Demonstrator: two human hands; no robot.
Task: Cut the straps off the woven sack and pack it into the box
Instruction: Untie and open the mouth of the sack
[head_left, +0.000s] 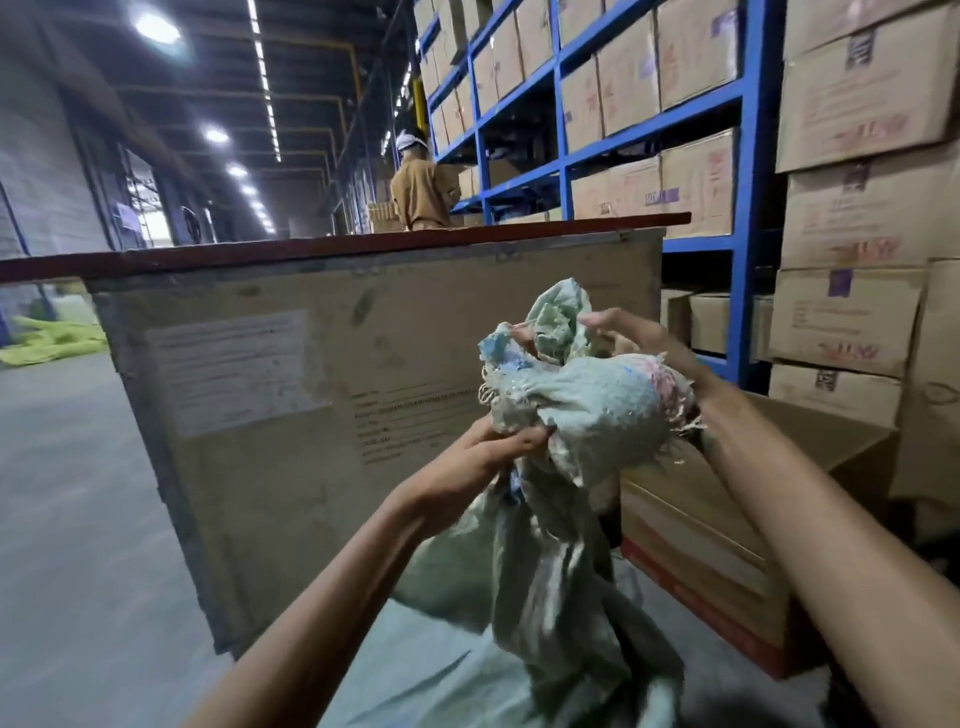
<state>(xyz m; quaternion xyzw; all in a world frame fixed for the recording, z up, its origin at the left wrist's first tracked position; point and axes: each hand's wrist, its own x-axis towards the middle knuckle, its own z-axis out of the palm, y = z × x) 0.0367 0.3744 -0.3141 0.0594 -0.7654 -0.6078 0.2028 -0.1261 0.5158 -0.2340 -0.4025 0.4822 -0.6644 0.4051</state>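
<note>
Ahead of me stands a big plywood crate with metal edging, a pale paper label stuck on its side and a dark red board lying across its top. To my right rise blue steel shelves packed with brown cardboard cartons. Farther off, a person in a tan jacket faces the shelves. Yellow-green fabric lies on the grey concrete floor.

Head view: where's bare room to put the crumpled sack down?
Bare grey concrete floor left of the large plywood crate. The open brown cardboard box right of the crate shows flap space. Crowded: both hands, left hand and right hand, bunch the pale green woven sack; blue shelving is packed with cartons.
</note>
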